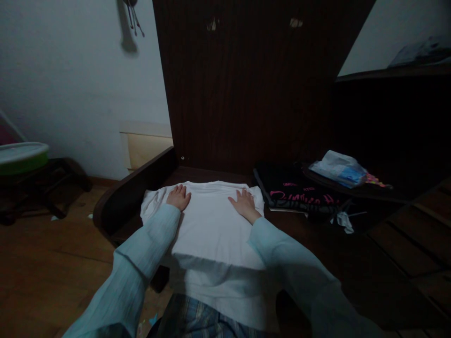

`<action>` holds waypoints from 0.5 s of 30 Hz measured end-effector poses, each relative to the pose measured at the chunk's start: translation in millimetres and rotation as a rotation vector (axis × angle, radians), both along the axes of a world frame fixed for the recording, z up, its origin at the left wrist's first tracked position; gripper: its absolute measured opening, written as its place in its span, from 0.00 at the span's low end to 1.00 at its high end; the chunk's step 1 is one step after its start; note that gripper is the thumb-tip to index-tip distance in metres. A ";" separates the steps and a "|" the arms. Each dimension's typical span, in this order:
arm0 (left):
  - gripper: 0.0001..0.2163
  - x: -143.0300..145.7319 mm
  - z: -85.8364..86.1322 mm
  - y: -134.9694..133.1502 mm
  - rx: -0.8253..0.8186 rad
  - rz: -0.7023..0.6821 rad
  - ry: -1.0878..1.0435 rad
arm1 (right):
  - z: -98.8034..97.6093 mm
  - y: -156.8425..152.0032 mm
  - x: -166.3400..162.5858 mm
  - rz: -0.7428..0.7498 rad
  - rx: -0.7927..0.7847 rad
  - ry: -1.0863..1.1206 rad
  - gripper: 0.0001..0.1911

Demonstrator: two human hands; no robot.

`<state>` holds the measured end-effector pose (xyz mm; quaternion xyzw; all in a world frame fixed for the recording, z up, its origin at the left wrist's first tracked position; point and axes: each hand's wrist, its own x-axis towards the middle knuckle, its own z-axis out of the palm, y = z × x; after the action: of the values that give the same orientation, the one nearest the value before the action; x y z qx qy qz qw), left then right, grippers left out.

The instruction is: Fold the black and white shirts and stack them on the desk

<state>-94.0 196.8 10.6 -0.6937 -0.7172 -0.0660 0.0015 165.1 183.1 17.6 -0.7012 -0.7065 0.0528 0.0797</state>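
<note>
A white T-shirt point(211, 225) lies spread on the dark wooden seat, its lower part hanging over the front edge toward my lap. My left hand point(179, 197) rests flat on the shirt near its left shoulder, fingers stretched out. Near the right shoulder, my right hand point(244, 205) presses on the cloth with its fingers spread. Neither hand grips the fabric. Light blue sleeves cover both my forearms.
Just right of the shirt sits a folded black garment point(292, 188) with pink lettering. Beyond it a plastic packet point(340, 168) lies on a dark surface. A wooden armrest point(130, 188) borders the left side. Farther left stands a green tub point(23, 159) on a stool.
</note>
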 end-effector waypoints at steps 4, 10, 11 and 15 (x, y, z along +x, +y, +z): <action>0.26 2.1 -1.1 -0.5 -0.024 0.012 -0.010 | 15.6 16.4 1.3 -0.146 0.107 -0.032 0.30; 0.25 3.1 2.7 -4.0 -0.027 -0.036 0.007 | 4.0 13.6 -25.4 0.396 0.140 -0.001 0.23; 0.25 3.1 3.4 -4.4 -0.033 -0.043 0.008 | -0.7 12.4 -26.6 0.415 0.095 -0.007 0.24; 0.25 3.3 5.0 -5.3 -0.040 -0.071 0.010 | -11.7 7.6 -19.6 0.332 0.000 -0.020 0.27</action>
<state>-90.6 191.5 15.6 -0.7189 -0.6933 -0.0484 -0.0113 145.6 190.6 5.8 -0.5752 -0.8135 0.0583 0.0631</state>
